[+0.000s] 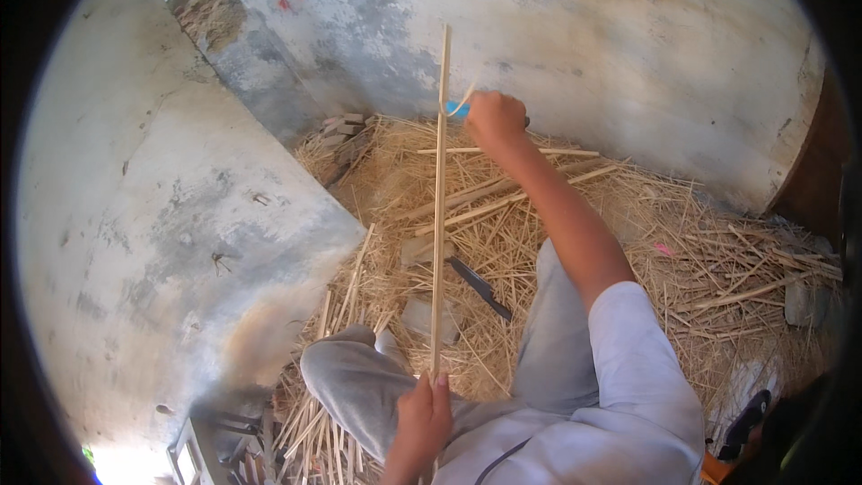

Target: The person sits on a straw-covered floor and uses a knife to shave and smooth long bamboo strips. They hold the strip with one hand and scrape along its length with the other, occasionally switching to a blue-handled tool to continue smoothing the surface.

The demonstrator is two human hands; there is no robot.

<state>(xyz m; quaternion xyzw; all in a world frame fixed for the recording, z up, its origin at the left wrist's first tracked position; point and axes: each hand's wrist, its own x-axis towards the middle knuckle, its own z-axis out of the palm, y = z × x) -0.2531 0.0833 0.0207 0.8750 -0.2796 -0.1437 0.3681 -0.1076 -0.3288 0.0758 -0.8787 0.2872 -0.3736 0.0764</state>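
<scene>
Strip (440, 201) end free nr R hand (496, 120)

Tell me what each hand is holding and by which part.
The left hand grips the long pale strip by its lower part. The right hand is closed around a partly blue tool; the part gripped is hidden.

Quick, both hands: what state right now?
Left hand: closed, holding the lower part of a long pale strip.
Right hand: closed, holding a partly hidden blue tool at the strip's upper part.
</scene>
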